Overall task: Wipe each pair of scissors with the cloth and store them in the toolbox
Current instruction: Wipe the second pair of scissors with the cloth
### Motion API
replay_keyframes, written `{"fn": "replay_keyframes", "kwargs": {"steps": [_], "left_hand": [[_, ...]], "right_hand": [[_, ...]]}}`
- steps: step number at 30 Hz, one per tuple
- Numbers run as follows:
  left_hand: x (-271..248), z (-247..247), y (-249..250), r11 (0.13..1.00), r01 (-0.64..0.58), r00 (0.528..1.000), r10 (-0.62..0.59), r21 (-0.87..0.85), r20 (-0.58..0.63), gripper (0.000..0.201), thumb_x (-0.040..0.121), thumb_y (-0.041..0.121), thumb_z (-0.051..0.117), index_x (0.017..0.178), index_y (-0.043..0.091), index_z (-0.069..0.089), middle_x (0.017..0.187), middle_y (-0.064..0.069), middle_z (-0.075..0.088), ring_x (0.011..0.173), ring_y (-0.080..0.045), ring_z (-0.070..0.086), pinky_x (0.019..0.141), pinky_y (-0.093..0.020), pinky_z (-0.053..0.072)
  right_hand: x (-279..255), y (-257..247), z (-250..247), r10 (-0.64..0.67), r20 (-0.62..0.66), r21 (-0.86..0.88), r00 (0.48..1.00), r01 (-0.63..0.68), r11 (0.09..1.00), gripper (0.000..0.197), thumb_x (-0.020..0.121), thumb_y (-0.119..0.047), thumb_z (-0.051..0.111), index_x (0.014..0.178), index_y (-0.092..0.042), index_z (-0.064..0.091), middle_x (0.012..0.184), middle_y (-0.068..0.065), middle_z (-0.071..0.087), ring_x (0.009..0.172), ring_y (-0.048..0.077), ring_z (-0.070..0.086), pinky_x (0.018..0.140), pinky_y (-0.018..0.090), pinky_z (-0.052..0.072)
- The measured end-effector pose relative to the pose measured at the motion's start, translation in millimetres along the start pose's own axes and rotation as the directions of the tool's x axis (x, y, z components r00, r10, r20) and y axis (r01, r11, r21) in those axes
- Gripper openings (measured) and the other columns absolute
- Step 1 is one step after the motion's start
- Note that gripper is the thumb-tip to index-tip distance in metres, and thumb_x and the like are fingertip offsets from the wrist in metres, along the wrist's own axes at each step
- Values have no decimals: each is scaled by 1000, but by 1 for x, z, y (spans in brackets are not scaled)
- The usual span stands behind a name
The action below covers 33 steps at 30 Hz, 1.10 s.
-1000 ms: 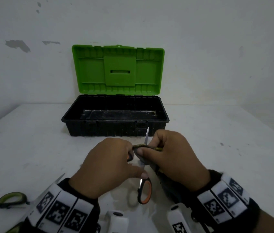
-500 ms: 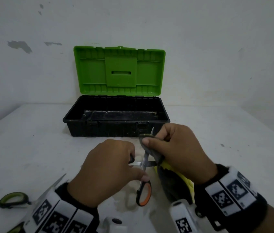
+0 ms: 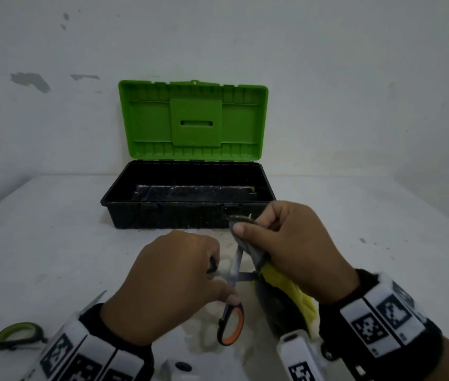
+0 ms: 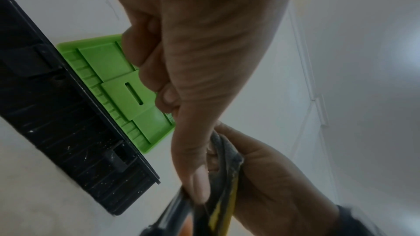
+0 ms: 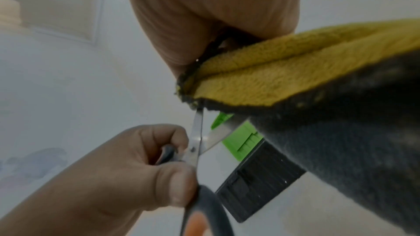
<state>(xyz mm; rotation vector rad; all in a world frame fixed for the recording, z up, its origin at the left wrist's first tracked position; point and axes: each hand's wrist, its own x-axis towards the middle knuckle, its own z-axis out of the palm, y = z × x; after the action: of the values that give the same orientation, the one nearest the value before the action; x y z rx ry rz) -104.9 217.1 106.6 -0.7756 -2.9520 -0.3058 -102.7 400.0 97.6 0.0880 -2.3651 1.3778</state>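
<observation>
My left hand (image 3: 179,279) grips the orange-and-black scissors (image 3: 231,323) by the handles, blades spread apart and pointing away from me. My right hand (image 3: 281,243) pinches the yellow-and-grey cloth (image 3: 292,295) around the upper end of one blade, near its tip. In the right wrist view the cloth (image 5: 284,82) folds over that blade (image 5: 197,128), and the other blade angles off to the right. The open toolbox (image 3: 190,213), black with an upright green lid (image 3: 193,122), sits just behind the hands. A second pair of scissors with a green handle (image 3: 18,335) lies at the near left.
The white table (image 3: 369,215) runs to a bare white wall behind the toolbox. The wall closes in on the right side as well. The toolbox tray looks dark, and I cannot make out its contents.
My right hand has slid the cloth up the blade, away from me toward the tip. The left hand holds the scissors in about the same place.
</observation>
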Motion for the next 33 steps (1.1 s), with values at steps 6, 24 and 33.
{"fn": "replay_keyframes", "kwargs": {"steps": [6,24,33], "left_hand": [[1,3,2,998,-1,1000,0,-64,-12,53,56,74,71,62,31,41,60,10,51,56,-4,46,49,-18,25],[-7,3,-14,850,-144,976,207,-506,69,49,48,58,88,57,25,53,52,9,50,49,-5,44,46,-17,33],[-7,7,-14,854,-115,970,208,-508,129,51,47,64,85,62,25,56,61,2,59,55,-13,51,52,-31,43]], "right_hand": [[6,4,-4,13,-92,7,996,-12,1000,36,74,-35,82,62,-10,60,52,3,61,45,7,50,44,19,41],[0,3,-19,11,-3,161,1000,-11,987,36,70,-30,85,58,-10,57,50,5,56,47,13,48,46,26,38],[-8,7,-15,47,127,185,991,-70,980,33,64,-40,80,61,-14,59,47,-6,52,43,7,42,44,16,34]]}}
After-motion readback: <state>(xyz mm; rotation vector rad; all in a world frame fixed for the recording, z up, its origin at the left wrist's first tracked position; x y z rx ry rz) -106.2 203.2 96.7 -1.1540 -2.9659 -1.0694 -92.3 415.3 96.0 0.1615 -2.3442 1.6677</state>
